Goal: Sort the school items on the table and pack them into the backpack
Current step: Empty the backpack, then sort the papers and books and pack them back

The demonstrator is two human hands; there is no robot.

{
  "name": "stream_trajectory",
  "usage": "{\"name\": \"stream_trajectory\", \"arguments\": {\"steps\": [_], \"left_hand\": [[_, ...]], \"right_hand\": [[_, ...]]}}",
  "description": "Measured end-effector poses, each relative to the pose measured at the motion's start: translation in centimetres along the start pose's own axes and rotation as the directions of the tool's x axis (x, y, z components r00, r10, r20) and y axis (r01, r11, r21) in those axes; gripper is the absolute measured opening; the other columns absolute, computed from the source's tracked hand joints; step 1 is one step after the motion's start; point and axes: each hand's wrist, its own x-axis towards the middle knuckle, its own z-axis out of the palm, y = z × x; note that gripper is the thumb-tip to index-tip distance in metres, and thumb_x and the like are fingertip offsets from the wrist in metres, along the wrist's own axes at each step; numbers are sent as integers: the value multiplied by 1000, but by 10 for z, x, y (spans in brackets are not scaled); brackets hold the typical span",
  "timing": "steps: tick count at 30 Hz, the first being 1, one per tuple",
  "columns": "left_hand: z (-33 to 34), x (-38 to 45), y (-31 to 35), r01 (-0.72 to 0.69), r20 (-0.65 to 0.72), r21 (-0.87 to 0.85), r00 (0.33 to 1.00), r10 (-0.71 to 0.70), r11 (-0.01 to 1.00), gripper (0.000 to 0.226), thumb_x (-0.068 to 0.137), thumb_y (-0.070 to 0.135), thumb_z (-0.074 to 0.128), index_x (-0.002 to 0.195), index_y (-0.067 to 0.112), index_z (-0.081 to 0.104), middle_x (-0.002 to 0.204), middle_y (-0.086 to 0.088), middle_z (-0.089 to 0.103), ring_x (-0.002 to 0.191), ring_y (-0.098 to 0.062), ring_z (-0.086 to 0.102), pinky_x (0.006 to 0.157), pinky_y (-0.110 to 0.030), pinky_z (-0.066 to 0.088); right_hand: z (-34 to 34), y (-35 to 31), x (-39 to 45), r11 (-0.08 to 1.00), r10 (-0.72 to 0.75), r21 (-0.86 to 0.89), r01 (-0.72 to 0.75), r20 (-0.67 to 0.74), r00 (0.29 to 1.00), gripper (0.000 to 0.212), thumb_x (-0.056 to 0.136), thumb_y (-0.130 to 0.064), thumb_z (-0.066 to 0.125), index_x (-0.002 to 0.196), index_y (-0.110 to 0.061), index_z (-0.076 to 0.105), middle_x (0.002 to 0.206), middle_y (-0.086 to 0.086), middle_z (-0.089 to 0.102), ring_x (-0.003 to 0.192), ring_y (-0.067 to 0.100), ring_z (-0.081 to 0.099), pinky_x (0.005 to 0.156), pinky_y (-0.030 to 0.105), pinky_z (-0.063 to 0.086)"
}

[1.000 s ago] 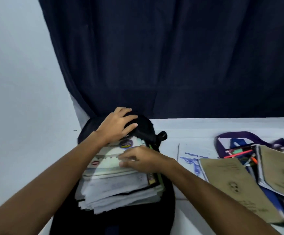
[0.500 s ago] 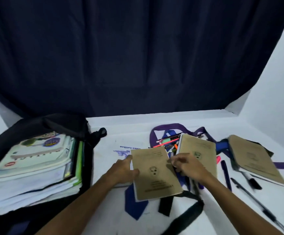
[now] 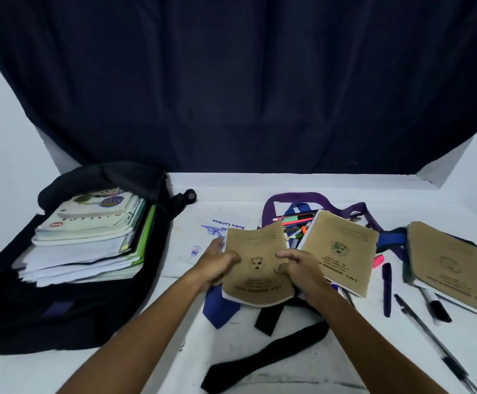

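A black backpack [image 3: 61, 308] lies open at the left with a stack of books [image 3: 89, 240] in it. At the centre, a brown exercise book [image 3: 255, 248] is held by both hands: my left hand [image 3: 220, 264] grips its left edge and my right hand [image 3: 297, 265] grips its right edge. Its cover bends upward between them. A second brown exercise book [image 3: 342, 248] lies just to the right, and a third brown book [image 3: 453, 265] lies at the far right.
Pens and pencils [image 3: 297, 223] are heaped behind the books on purple straps [image 3: 294, 197]. A blue tie [image 3: 220, 305] and a black tie [image 3: 263, 362] lie near the front. Dark pens [image 3: 386, 288] lie loose at the right. A white sheet [image 3: 203, 237] is under my left hand.
My hands left the book stack in the backpack and moved right to the brown exercise book. They now grip it by both edges and it has bent and lifted slightly.
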Motion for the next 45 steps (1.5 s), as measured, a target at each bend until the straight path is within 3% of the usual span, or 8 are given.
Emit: {"name": "stream_trajectory", "arguments": {"steps": [10, 15, 19, 23, 30, 36, 39, 45], "left_hand": [[-52, -46, -8, -219, 140, 301, 973, 184, 928, 62, 87, 22, 71, 137, 31, 36, 76, -12, 68, 51, -13, 53, 46, -20, 40], [-76, -68, -17, -660, 261, 695, 602, 754, 287, 59, 79, 49, 70, 131, 25, 55, 94, 10, 64, 87, -8, 58, 79, -29, 48], [-65, -56, -59, -740, 560, 669, 437, 704, -72, 72, 82, 68, 57, 138, 23, 49, 146, -10, 44, 138, -30, 35, 113, -40, 30], [-59, -40, -111, -736, 621, 677, 571, 537, -1, 87, 81, 76, 50, 150, 26, 32, 163, -11, 10, 150, -28, 1, 120, -48, 5], [-57, -25, -122, -719, 626, 694, 588, 512, -23, 79, 83, 81, 37, 143, 30, 43, 160, -9, 22, 148, -30, 12, 117, -53, 8], [-5, -5, -62, -744, 510, 667, 480, 714, 24, 52, 95, 56, 42, 134, 23, 52, 130, 0, 55, 120, -21, 46, 96, -41, 38], [48, 7, -18, -719, 361, 591, 642, 677, 366, 50, 93, 44, 50, 138, 21, 49, 125, -3, 57, 118, -21, 46, 96, -36, 38], [133, 52, 34, -569, 292, 449, 822, 489, 689, 45, 90, 38, 60, 132, 27, 49, 125, -2, 63, 111, -24, 60, 92, -40, 51]], "right_hand": [[-22, -15, -18, 978, 52, 178, -107, 289, 956, 54, 77, 25, 47, 117, -6, 65, 88, 15, 72, 68, 23, 68, 58, 26, 55], [-19, -10, -27, 977, 98, 94, -192, 598, 796, 54, 78, 29, 40, 111, -4, 67, 97, 14, 73, 81, 22, 72, 68, 27, 58], [-9, -10, -35, 982, 141, -189, -5, 717, 682, 57, 75, 23, 49, 109, -16, 73, 105, 9, 73, 87, 20, 71, 70, 27, 58], [8, -13, -47, 574, -3, -572, 586, 714, 700, 61, 77, 12, 49, 123, -25, 66, 121, 0, 63, 98, 10, 60, 81, 18, 51], [4, 16, -48, 71, -220, -634, 770, 743, 632, 34, 90, -19, 59, 123, -25, 65, 137, -1, 50, 121, 19, 41, 91, 35, 34], [-57, 24, -29, 632, -638, -532, 564, 56, 768, 22, 86, -12, 59, 104, -11, 72, 110, 4, 67, 100, 19, 62, 91, 34, 51], [-108, 23, -23, 911, -362, -351, 216, -435, 824, 23, 88, -4, 56, 107, -6, 68, 112, 11, 65, 88, 19, 60, 70, 14, 48], [-141, 39, -6, 995, 66, -38, -93, -442, 895, 33, 85, -1, 55, 117, -6, 59, 113, 12, 66, 89, 24, 63, 60, 21, 50]]}}
